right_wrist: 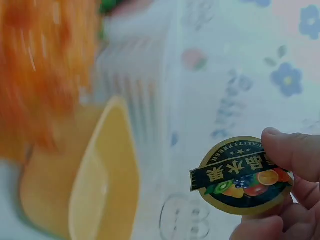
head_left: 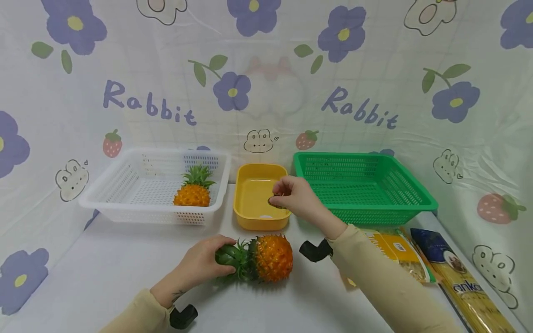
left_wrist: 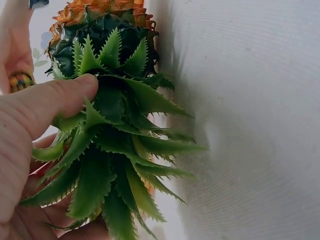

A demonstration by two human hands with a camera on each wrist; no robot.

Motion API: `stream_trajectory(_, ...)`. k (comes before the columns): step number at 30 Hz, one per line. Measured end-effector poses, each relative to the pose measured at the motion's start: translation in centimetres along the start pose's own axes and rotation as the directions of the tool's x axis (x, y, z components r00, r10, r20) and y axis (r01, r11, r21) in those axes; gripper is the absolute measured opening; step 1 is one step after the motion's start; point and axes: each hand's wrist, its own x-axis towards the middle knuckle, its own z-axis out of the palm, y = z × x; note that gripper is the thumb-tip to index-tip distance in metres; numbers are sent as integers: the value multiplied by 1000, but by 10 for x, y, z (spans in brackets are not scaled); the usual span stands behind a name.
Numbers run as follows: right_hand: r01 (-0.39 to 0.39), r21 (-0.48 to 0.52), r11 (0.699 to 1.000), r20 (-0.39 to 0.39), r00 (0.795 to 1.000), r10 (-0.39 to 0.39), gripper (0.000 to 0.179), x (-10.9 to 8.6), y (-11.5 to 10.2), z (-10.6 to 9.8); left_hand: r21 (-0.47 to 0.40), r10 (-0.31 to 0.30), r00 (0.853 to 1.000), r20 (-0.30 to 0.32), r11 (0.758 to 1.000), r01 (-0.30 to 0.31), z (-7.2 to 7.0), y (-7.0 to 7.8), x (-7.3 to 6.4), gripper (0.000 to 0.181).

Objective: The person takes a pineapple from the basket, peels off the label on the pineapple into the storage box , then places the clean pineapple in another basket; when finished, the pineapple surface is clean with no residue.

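Observation:
A small orange pineapple (head_left: pixel 272 258) lies on its side on the white table, its spiky green crown (left_wrist: pixel 112 155) pointing left. My left hand (head_left: pixel 201 261) grips that crown, the thumb lying across the leaves in the left wrist view. Higher up, my right hand (head_left: pixel 303 198) is over the right side of a yellow plastic box (head_left: pixel 261 224). Between its thumb and fingers it pinches a round fruit sticker (right_wrist: pixel 240 175) with a dark face, gold edge and printed fruit. In the head view the fingers hide much of the sticker.
At the back left stands a white basket (head_left: pixel 137 209) with another pineapple (head_left: pixel 192 195) in it. A green basket (head_left: pixel 368 215) is at the back right. Bagged dry food (head_left: pixel 401 249) and a pasta packet (head_left: pixel 470 287) lie at the right, partly behind the right sleeve.

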Motion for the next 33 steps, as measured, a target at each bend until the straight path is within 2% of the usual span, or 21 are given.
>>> stream_trajectory(3,-34,-108,994,5,999,35,13,21,5,-2,-16,-9,1000,6,1000,9,0,0,0,54)
stream_trajectory(7,-64,-255,965,44,996,78,16,41,16,1,-35,-16,1000,19,999,17,2,0,0,54)
stream_trajectory(14,-56,-342,938,73,994,86,20,54,20,10,-25,-13,1000,13,1000,14,5,-1,0,54)
stream_trajectory(19,-87,-301,950,18,995,97,16,51,17,4,-21,-3,1000,11,1000,3,3,0,0,54)
stream_trajectory(24,-154,-260,953,-78,987,138,18,40,16,-19,-13,2,1000,12,1000,-2,0,1,0,54)
stream_trajectory(29,-265,-195,944,-192,955,228,24,22,27,-57,-18,1,1000,18,1000,-1,-2,1,1,55)
stream_trajectory(33,-344,-100,934,-266,913,308,27,-1,46,-88,-21,6,1000,26,1000,-5,-3,1,1,55)
